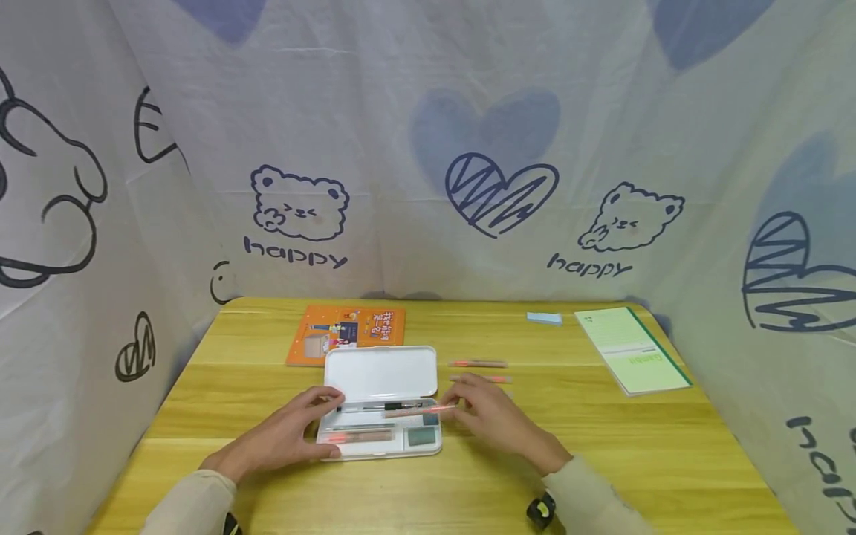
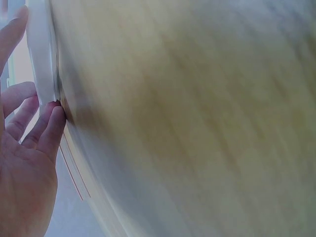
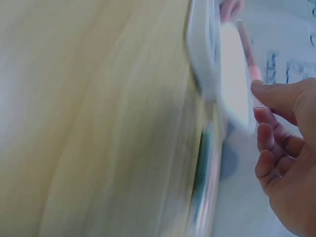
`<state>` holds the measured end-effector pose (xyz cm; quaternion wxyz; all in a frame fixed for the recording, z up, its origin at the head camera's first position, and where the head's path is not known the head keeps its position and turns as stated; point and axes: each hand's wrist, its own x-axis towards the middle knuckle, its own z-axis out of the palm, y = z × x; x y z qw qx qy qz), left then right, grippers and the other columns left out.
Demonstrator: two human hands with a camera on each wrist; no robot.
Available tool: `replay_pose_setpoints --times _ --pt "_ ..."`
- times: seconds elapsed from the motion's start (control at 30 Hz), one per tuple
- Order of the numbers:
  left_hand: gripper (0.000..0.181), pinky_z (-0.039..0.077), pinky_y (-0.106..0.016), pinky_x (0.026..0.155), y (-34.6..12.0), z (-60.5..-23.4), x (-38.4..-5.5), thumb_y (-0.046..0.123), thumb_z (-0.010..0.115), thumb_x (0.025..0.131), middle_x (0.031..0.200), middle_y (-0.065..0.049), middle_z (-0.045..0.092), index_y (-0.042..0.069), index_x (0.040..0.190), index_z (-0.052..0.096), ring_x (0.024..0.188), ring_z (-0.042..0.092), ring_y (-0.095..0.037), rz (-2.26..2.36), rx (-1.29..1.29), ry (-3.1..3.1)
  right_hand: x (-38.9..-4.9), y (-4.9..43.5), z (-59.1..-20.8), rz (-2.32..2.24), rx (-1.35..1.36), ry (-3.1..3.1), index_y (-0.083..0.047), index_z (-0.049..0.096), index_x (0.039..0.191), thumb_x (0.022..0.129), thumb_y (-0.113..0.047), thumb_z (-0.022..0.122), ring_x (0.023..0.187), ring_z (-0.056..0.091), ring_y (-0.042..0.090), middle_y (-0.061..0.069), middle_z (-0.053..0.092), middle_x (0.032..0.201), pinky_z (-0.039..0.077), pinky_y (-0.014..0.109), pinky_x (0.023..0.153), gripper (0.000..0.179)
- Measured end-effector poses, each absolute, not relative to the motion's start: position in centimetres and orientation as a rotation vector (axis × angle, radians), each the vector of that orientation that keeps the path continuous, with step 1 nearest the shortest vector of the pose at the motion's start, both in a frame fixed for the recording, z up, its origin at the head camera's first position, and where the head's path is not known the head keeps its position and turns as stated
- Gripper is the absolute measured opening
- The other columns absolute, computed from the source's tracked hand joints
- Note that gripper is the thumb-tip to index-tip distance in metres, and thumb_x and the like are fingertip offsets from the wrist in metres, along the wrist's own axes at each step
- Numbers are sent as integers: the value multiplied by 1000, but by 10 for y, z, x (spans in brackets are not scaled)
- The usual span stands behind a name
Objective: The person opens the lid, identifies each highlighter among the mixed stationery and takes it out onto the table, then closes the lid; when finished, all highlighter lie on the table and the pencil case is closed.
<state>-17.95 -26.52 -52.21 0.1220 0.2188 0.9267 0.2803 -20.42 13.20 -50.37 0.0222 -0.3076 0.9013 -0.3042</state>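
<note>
Both wrist views blur the table (image 2: pixel 197 123) (motion smear); box contents (image 1: pixel 374 435) stay indistinct.

Wooden table (image 1: pixel 602 461), enclosed by printed cloth (image 1: pixel 401 111) with bears, hearts and "happy". Orange booklet (image 1: pixel 348 331) far left of centre. Blue sticky pad (image 1: pixel 544 318) far right; green notebook (image 1: pixel 631 349) beside it. Small black object (image 1: pixel 540 511) near edge.

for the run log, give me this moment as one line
left hand: steadies pencil case | right hand: pinches pink pen over case | two pens beside
</note>
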Motion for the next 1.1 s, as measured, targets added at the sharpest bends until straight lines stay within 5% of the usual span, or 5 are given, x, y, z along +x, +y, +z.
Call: replay_pose_setpoints --times 0.4,1.1 --pt "95 41 -62 124 -265 -520 -178 66 79 92 168 -4 42 10 164 50 152 43 -33 815 634 2712 -209 218 -525 -966 -724 2854 -19 77 116 105 -22 75 85 52 3 -9 65 106 49 24 73 11" --pt "96 42 -63 124 -265 -520 -178 66 79 92 169 -4 42 10 164 50 152 43 -33 817 638 2709 -209 228 -535 -869 -685 2835 -23 77 119 106 -22 74 81 50 4 -10 65 107 45 24 69 14"
